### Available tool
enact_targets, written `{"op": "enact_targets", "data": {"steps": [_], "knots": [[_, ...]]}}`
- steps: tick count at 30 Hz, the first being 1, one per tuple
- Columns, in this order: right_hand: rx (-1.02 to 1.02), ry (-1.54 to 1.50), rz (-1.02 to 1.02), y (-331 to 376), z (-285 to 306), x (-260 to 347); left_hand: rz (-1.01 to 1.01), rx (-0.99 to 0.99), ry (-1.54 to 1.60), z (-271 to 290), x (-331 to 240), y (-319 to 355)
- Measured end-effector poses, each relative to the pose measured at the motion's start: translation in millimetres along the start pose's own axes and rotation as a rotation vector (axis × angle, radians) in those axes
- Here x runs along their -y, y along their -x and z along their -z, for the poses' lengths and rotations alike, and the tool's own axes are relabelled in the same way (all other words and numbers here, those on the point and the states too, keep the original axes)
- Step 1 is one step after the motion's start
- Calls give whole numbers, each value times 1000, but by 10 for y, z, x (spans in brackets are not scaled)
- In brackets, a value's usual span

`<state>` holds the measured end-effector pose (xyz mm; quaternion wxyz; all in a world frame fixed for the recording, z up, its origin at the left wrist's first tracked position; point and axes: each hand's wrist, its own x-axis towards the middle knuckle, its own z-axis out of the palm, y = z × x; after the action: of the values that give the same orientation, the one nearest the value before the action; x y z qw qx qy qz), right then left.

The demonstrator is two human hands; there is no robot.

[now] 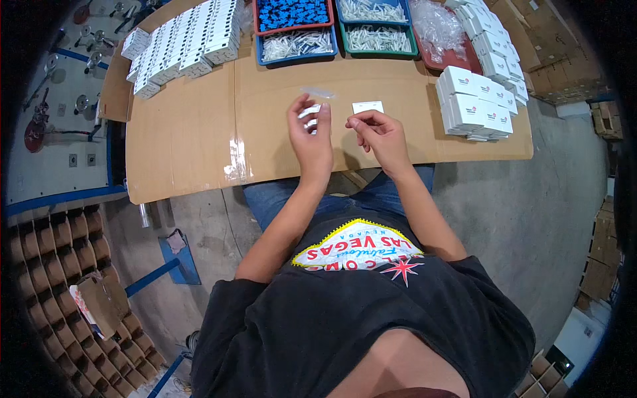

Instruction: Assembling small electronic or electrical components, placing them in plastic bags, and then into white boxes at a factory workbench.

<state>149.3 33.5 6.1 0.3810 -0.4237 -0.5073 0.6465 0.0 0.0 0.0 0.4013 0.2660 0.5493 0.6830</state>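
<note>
My left hand [310,129] is raised over the cardboard-covered table [192,132] and holds a small white part [310,112] between thumb and fingers. My right hand [375,132] hovers just beside it with fingers curled; whether it pinches anything I cannot tell. A small white card [367,106] lies flat on the cardboard just beyond my right hand. A clear little plastic bag [318,92] lies beyond my left hand.
Stacked white boxes [474,106] stand at the right. Rows of white boxes [186,43] lie far left. Trays hold blue parts [292,13] and white parts [298,45] at the back, with clear bags [434,26] on a red tray. Cardboard dividers [73,265] sit lower left.
</note>
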Motion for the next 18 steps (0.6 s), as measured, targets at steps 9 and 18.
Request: {"op": "enact_targets", "data": {"steps": [9,18], "knots": [[-248,32,50,-580,-60,-802,12,91,-116,48,767,-145],[-82,656,88,-427,-78,-998,-66,97,-228,880,772,33]]}}
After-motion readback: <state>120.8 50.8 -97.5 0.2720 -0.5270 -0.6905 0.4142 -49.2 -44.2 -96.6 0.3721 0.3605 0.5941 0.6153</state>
